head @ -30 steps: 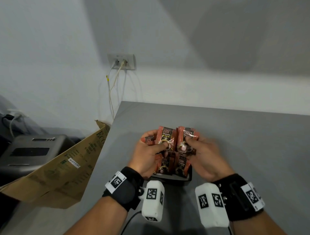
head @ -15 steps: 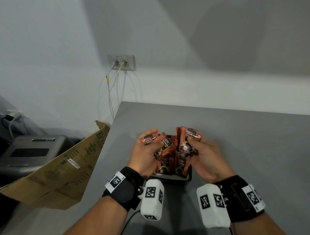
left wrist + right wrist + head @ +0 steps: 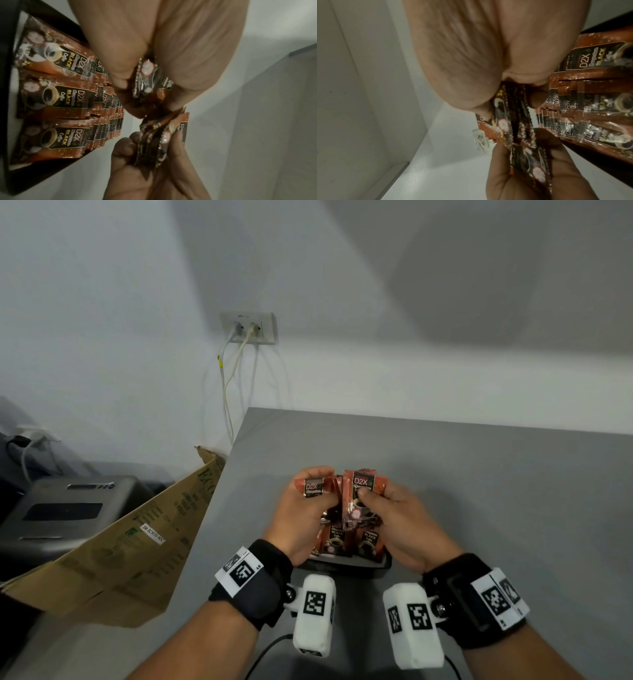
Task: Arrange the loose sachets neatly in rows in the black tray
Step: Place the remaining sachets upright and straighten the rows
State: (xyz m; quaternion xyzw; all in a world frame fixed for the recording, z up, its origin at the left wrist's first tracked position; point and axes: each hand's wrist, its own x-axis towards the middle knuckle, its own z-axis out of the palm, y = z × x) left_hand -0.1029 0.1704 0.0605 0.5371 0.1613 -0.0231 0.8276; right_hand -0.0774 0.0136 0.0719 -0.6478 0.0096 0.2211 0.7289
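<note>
Holding glossy orange-brown coffee sachets (image 3: 363, 491) upright: left hand (image 3: 305, 517) and right hand (image 3: 399, 518) each pinch a bunch, directly above shallow black plastic tray (image 3: 346, 564) at 6 o'clock, long axes vertical.

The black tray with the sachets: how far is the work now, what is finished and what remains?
Done: the black tray already holds three tidy rows of sachets. In hand: the left hand grips one loose bunch and the right hand another, above the tray. Left: slotting both bunches into rows.
</note>
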